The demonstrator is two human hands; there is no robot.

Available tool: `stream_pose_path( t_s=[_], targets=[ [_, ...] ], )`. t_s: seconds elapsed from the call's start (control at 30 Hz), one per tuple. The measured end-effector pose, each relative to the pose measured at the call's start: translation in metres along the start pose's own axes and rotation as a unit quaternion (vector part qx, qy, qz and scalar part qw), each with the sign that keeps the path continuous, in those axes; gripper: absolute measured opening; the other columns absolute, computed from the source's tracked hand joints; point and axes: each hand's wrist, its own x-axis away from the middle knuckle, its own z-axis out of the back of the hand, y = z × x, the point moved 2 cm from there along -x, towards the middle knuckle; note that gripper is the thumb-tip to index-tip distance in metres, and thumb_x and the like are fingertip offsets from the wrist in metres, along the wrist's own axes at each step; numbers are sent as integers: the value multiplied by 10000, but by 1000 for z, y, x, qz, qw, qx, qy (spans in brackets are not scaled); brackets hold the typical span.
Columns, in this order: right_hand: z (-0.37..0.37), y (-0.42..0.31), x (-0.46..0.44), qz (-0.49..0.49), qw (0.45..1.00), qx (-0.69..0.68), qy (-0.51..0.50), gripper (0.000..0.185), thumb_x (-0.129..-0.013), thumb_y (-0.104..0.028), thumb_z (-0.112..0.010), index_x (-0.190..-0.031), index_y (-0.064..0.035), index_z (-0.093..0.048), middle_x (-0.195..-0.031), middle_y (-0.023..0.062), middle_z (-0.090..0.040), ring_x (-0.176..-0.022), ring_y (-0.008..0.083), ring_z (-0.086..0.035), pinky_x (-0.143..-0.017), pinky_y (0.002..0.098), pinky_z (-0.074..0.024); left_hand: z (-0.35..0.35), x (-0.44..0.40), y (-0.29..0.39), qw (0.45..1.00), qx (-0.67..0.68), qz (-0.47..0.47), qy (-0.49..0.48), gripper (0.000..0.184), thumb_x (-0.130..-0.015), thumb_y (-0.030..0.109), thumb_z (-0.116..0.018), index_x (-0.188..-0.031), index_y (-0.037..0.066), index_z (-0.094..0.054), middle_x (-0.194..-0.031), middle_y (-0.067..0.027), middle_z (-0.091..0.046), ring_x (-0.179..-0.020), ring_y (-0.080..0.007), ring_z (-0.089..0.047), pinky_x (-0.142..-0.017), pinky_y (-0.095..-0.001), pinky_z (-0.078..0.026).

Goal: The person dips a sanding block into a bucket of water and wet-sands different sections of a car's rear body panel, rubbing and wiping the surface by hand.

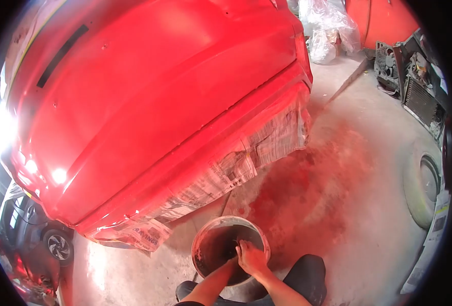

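Note:
A large round bucket with a red-stained rim stands on the floor in front of my knees, its inside dark. Both forearms reach to it from below. My right hand is over the right part of the opening, fingers bent together; whatever they grip, if anything, is hidden. Alongside it, my left hand dips into the bucket and is mostly covered by the right hand and the shadow. Its fingers cannot be made out. Just beyond the bucket hangs newspaper masking along the lower edge of a red car panel.
Red paint dust covers the concrete floor to the right. A tyre lies at the right edge, below a radiator and fan. Clear plastic sheeting hangs at the back. A dark car stands at left.

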Motion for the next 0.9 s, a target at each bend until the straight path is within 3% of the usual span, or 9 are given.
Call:
stream_pose_path(
  t_s=[0.23, 0.3, 0.47, 0.57, 0.67, 0.73, 0.8, 0.87, 0.9],
  targets=[
    [0, 12, -9, -20, 998, -66, 9, 279, -1025, -227, -570, -1217, -26, -595, -1060, 193, -682, -909, 395, -692, -759, 474, -583, 39, 33, -12, 997, 59, 47, 15, 168, -954, 192, -620, -1009, 37, -656, -1038, -207, -680, -955, -376, -659, -802, -500, -491],
    [-8, 18, -12, 5, 994, -87, 60, 276, -1022, -207, -577, -1238, -36, -594, -1071, 193, -684, -916, 396, -696, -757, 481, -584, 76, 54, -27, 994, 74, 68, 40, 150, -954, 182, -622, -996, 40, -647, -1040, -200, -671, -958, -369, -647, -794, -506, -478],
    [-4, 15, -8, 12, 993, -108, 49, 278, -1014, -185, -586, -1256, -48, -590, -1106, 201, -686, -924, 404, -699, -757, 490, -582, 288, 108, -39, 963, -49, 133, 229, 110, -952, 156, -627, -964, 46, -623, -1044, -180, -647, -966, -351, -616, -776, -523, -446],
    [-8, 19, -11, -3, 996, -90, -12, 268, -1022, -192, -569, -1245, -45, -600, -1103, 213, -692, -933, 422, -692, -761, 494, -573, 449, 120, -14, 886, -257, 81, 378, 93, -952, 140, -631, -944, 50, -609, -1047, -169, -633, -970, -340, -598, -766, -533, -426],
    [-14, 22, -9, 12, 997, -73, 12, 258, -1029, -197, -558, -1234, -48, -610, -1072, 216, -695, -932, 425, -689, -766, 496, -569, 567, 110, 23, 747, -453, 32, 486, 745, -975, 377, -657, -1567, 34, -361, -1540, -220, -467, -1485, -427, -349, -1218, -627, -218],
    [-14, 23, -9, 20, 996, -87, 16, 263, -1033, -203, -555, -1235, -45, -614, -1072, 219, -697, -935, 424, -690, -777, 496, -568, 593, 104, 27, 733, -474, 5, 489, 939, -933, 517, -671, -1624, 40, -250, -1655, -222, -302, -1554, -427, -230, -1241, -620, -159],
    [-15, 21, -12, 4, 997, -80, -1, 275, -1036, -208, -551, -1245, -42, -618, -1083, 224, -698, -946, 425, -691, -792, 498, -567, 592, 79, 34, 736, -488, 18, 468, 1038, -886, 627, -666, -1642, 67, -227, -1694, -201, -221, -1576, -414, -168, -1251, -618, -124],
    [-11, 18, -12, -21, 997, -44, -58, 294, -1039, -212, -546, -1264, -38, -620, -1105, 231, -701, -964, 428, -691, -811, 500, -566, 592, 36, 72, 752, -511, 25, 415, 1058, -872, 664, -662, -1646, 88, -228, -1713, -165, -183, -1590, -385, -126, -1253, -621, -120],
    [-9, 15, -12, -21, 998, -60, -19, 288, -1040, -217, -545, -1235, -23, -632, -1091, 240, -698, -969, 435, -690, -816, 509, -564, 591, 15, 96, 772, -507, 12, 384, 1026, -894, 665, -637, -1656, 124, -213, -1723, -124, -171, -1598, -355, -101, -1254, -623, -110]
  ],
)
